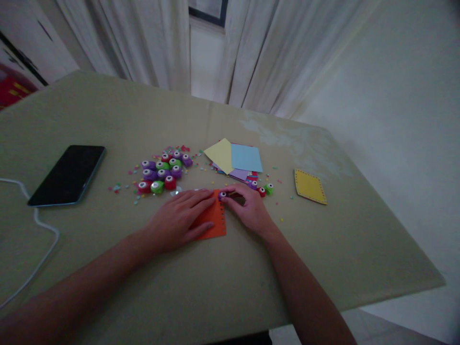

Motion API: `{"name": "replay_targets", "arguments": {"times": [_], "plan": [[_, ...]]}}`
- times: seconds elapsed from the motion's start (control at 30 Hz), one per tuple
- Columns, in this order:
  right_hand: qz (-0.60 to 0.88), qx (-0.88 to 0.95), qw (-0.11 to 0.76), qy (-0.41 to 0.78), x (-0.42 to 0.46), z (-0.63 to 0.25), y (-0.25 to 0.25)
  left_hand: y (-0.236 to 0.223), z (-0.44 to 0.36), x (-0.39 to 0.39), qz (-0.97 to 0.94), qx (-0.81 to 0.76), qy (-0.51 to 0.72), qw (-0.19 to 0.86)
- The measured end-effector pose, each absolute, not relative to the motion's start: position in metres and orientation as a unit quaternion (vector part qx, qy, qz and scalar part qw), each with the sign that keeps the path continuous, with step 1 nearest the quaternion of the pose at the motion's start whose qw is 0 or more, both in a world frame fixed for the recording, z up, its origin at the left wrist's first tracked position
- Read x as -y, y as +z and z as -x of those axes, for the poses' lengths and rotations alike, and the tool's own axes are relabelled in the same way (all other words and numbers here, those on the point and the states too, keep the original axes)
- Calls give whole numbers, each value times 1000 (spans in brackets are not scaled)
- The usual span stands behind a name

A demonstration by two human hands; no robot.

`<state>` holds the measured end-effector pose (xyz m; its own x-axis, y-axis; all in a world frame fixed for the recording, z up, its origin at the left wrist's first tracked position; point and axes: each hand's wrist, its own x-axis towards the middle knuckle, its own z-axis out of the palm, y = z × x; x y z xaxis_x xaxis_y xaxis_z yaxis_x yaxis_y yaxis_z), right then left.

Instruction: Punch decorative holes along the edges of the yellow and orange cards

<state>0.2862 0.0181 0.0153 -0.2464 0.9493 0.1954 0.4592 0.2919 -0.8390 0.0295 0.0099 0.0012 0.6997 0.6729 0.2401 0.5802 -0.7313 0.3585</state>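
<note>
Head view: the left hand (187,211) is lying on an orange card (218,221) on the worktop (230,282), its fingers slightly spread. The right hand (249,207) is clamping its fingers on a purple eye-topped paper punch (223,195) at the card's far right corner. Similar punches (163,174) are standing beyond the left hand.

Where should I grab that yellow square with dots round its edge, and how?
Probably pinch the yellow square by its right edge, coming in low from the right. It lies flat on the table, so an edge looks easiest to lift, and the little green speck beside it is on its left.
</note>
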Motion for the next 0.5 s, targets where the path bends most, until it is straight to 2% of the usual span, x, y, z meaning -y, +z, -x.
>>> {"name": "replay_targets", "arguments": {"times": [0.27,0.5], "plan": [[482,709,387,339,-20,-285,14,2,-29,-9,-919,-326,182,129],[477,714,365,361,-20,-288,18,1,-29,-9,-920,-327,178,123]]}}
